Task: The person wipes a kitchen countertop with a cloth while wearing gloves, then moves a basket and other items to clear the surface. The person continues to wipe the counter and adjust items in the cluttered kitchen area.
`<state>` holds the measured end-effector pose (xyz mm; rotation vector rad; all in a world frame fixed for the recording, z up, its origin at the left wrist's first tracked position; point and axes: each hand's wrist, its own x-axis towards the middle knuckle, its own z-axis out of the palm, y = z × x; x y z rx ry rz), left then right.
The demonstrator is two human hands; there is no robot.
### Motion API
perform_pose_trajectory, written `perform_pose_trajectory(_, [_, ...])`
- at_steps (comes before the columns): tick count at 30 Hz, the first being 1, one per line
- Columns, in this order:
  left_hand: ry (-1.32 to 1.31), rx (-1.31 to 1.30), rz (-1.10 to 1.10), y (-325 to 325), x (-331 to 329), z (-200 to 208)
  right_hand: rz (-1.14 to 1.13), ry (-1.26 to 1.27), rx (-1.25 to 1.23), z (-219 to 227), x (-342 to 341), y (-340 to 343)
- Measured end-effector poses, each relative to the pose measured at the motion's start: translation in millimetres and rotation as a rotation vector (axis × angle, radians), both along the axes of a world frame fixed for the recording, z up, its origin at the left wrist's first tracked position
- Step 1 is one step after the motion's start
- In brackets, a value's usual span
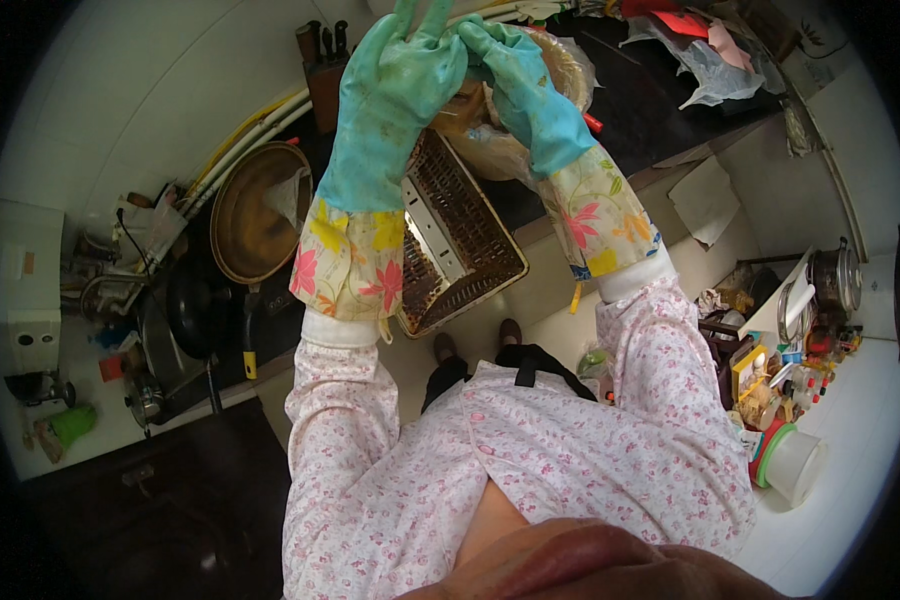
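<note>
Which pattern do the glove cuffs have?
Glove cuffs: pink and yellow flowers on cream, best in the head view.

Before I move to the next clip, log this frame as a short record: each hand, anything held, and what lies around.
Left hand: in a turquoise glove, some fingers stretched upward
Right hand: in a matching glove, bent toward the left one, apparently touching it
Held object: cannot tell; the fingertips are partly cut off or hidden
Below hands in picture: brown perforated basket with a flat metal strip in it
Picture left: round brown pan, knife block
Picture right: metal pot, whitish green-rimmed container
</note>
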<state>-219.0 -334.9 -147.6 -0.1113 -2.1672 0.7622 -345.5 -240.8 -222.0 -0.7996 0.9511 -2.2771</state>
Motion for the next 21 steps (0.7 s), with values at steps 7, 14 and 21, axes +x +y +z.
perform_pose_trajectory(7, [0.000, 0.076, -0.007, -4.4, -6.5, -5.4, -0.010, 0.131, -0.065, -20.5, -12.4, -12.2])
perform_pose_trajectory(14, [0.063, -0.450, 0.673, -13.6, -11.2, -33.3, 0.003, 0.189, -0.037, -26.3, -17.5, -16.2])
perform_pose_trajectory(21, [-0.038, -0.034, -0.039, -15.5, -1.0, -3.0, 0.057, 0.132, -0.078, -19.8, -4.7, 4.1])
